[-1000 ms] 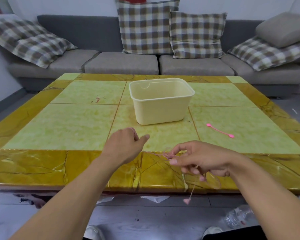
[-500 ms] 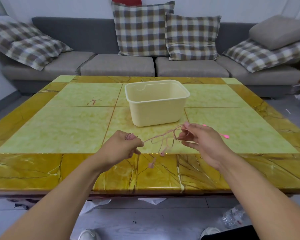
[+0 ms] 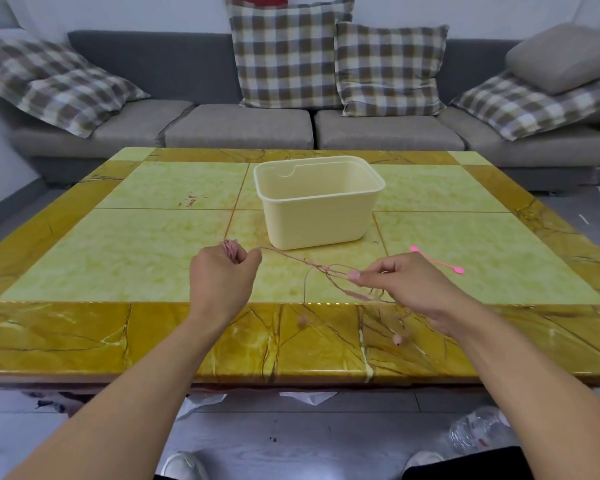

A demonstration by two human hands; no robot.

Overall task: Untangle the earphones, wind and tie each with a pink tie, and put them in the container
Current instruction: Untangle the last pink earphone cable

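Thin pink earphones (image 3: 312, 266) stretch between my two hands above the near part of the table. My left hand (image 3: 222, 278) is curled round a small wound bundle of the cord, which shows above its fingers. My right hand (image 3: 402, 282) pinches the loose cord further along, and two earbuds hang below it over the table's front border. A pink tie (image 3: 437, 260) lies on the table just behind my right hand. The cream plastic container (image 3: 315, 216) stands in the table's middle, beyond both hands; I cannot see its bottom.
The yellow and green marble table (image 3: 118, 258) fills the view, with a small red mark at its far left. Behind it stands a grey sofa (image 3: 243, 126) with checked cushions. A crumpled plastic bottle (image 3: 475, 433) lies on the floor at the right.
Both hands rose from the table's front edge to above the table. The cord was drawn out between them, and my right hand moved right and lower than half a second ago.
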